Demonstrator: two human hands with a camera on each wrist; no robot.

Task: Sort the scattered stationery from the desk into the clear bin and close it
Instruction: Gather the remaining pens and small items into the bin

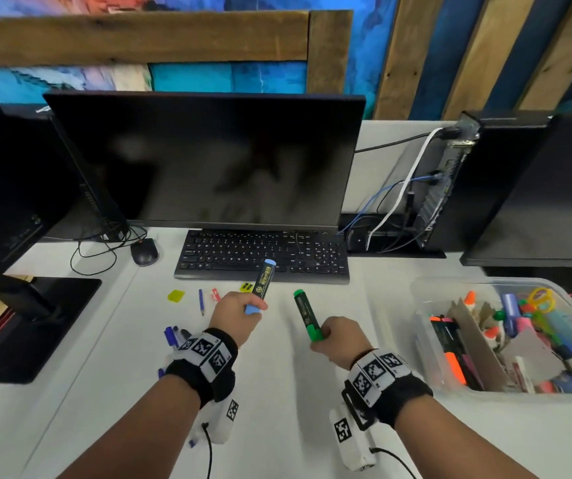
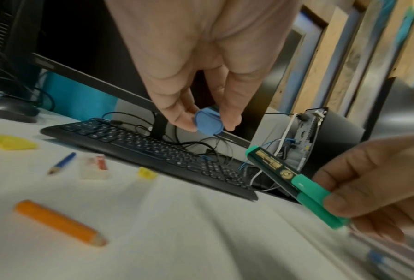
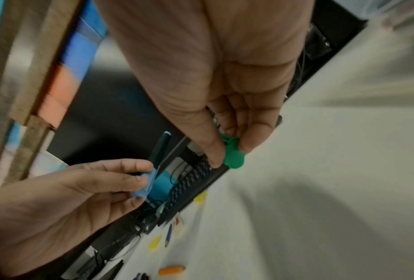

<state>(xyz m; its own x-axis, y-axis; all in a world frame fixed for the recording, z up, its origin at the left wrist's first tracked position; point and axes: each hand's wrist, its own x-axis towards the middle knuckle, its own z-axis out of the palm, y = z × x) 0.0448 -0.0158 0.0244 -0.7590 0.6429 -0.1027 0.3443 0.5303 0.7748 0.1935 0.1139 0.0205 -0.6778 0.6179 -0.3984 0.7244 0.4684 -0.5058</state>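
1. Stationery is mid-sort: my left hand (image 1: 239,314) pinches a blue highlighter (image 1: 261,288) by its cap end, lifted off the bench (image 1: 277,426) in front of the keyboard (image 1: 264,255).
2. My right hand (image 1: 338,337) holds a green highlighter (image 1: 307,314) the same way, thumb and fingers (image 3: 255,136) closed on its cap end.
3. Clear bin (image 1: 426,357) sits open at my right, already crowded with markers; I see no lid.
4. Next, I judge, both highlighters travel right and drop over the bin's near wall.
5. Still scattered: a yellow sharpener (image 1: 175,295), blue pencil (image 1: 201,301), eraser (image 1: 215,294), orange crayon (image 2: 60,223) and pens (image 1: 174,337) near my left wrist.
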